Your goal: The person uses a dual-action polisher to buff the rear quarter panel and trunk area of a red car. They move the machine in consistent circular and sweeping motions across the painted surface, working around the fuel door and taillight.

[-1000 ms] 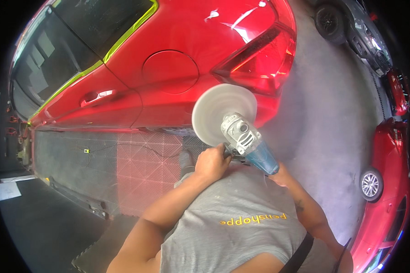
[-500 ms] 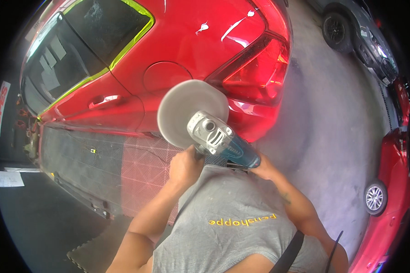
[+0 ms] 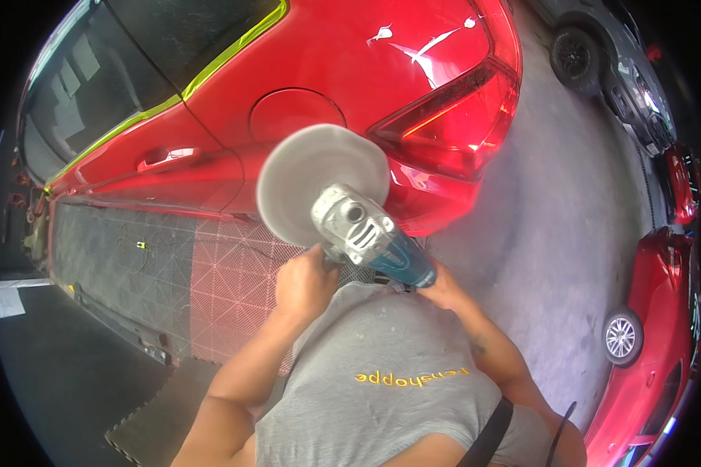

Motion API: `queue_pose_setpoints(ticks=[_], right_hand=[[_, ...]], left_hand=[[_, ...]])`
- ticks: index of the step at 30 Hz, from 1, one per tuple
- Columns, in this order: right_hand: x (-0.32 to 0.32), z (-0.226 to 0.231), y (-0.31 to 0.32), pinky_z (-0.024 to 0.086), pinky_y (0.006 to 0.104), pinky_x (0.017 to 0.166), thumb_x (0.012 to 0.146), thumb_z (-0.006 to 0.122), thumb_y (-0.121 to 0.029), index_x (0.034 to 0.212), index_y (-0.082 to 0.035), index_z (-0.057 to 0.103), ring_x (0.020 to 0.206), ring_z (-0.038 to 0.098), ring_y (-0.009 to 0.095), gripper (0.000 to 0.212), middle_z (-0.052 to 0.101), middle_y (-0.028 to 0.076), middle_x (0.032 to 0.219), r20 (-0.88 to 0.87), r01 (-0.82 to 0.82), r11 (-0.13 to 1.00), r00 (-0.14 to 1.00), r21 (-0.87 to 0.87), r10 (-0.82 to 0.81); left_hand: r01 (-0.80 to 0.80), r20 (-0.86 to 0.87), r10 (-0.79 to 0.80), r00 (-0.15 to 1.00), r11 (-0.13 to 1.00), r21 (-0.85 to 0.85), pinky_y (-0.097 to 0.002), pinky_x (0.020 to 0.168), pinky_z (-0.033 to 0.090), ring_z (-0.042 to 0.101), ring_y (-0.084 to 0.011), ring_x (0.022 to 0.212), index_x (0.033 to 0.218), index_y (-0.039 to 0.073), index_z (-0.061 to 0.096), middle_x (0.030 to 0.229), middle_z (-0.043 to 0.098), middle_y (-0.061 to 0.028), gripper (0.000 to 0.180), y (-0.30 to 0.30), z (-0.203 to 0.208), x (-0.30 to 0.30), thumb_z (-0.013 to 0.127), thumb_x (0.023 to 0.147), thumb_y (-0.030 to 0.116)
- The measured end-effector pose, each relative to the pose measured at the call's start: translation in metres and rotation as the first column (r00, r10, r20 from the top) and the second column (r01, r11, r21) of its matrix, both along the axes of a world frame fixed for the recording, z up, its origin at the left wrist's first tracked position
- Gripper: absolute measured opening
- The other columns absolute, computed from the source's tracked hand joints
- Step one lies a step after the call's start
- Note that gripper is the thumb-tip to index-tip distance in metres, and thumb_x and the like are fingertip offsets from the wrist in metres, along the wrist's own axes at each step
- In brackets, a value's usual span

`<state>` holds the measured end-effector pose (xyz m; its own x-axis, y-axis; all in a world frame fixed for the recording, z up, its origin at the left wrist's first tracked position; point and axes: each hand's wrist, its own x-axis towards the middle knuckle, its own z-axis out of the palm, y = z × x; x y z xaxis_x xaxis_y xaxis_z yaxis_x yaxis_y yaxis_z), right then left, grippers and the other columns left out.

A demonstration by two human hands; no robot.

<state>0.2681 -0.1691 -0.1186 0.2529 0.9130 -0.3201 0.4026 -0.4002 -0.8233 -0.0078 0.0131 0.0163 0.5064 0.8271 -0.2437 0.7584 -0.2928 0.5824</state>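
Observation:
Both my hands hold a car polisher (image 3: 366, 233) with a teal body, a silver head and a large round whitish pad (image 3: 300, 175). My left hand (image 3: 308, 286) is closed round the side handle below the head. At the rear end of the teal body, my right hand (image 3: 442, 286) is wrapped round the grip, its fingers mostly hidden. The pad overlaps the rear side panel of a red car (image 3: 273, 70), below the round fuel flap (image 3: 297, 114) and left of the tail light (image 3: 459, 121). Whether it touches the paint I cannot tell.
Yellow-green masking tape (image 3: 234, 54) edges the car's windows. Red and dark floor tiles (image 3: 234, 292) lie under the near side. At right, a grey vehicle (image 3: 631, 86) and another red car (image 3: 646, 335) stand on the concrete floor (image 3: 553, 257). A thin cord lies on the tiles.
The polisher and both hands have shifted slightly left in the view. The red car's rear appears farther right and larger, as the view itself has moved. My grip is the same.

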Motion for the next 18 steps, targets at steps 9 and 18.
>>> queue_pose_setpoints(ticks=[9,18], right_hand=[[0.030,0.009,-0.047,0.057,0.0474,0.099,0.079,0.080,-0.014,0.143,-0.002,0.061,0.122,0.072,0.043,0.068,0.074,0.027,0.126,0.204,0.082,0.989,0.977,-0.120,-0.056],[-0.017,0.050,0.003,0.057,0.0541,0.097,0.081,0.087,-0.024,0.146,-0.004,0.055,0.115,0.073,0.049,0.075,0.076,0.027,0.119,0.309,-0.129,0.978,0.935,-0.165,0.175]], left_hand=[[0.037,0.207,-0.026,0.978,0.998,-0.048,-0.0507,0.070,0.058,0.075,-0.0409,0.075,0.108,0.000,0.071,0.078,0.072,-0.0235,0.027,-0.014,-0.046,0.004,0.081,0.090,0.017],[-0.115,0.132,0.132,0.982,0.985,-0.127,-0.0517,0.078,0.061,0.077,-0.0431,0.083,0.097,0.002,0.076,0.084,0.076,-0.0247,0.020,0.024,-0.044,-0.038,0.079,0.084,0.017]])
